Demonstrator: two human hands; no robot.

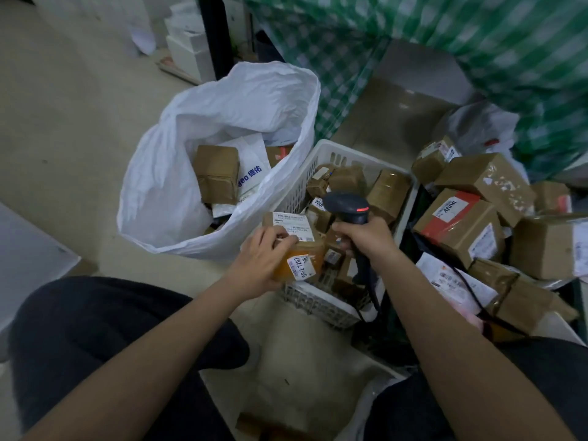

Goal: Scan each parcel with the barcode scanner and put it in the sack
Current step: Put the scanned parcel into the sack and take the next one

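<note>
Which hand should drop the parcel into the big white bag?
Left hand: it already grips the tape-wrapped brown parcel beside the white plastic sack. The right hand holds the black barcode scanner.

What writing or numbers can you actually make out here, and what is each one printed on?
"deo 德佑": white pouch inside the sack.
"2004": sticker on a parcel in the white basket.
"5-2-7207", uncertain: sticker on the amber parcel held by the left hand.
Shipping labels elsewhere, including on the red-taped box: too blurred.
</note>
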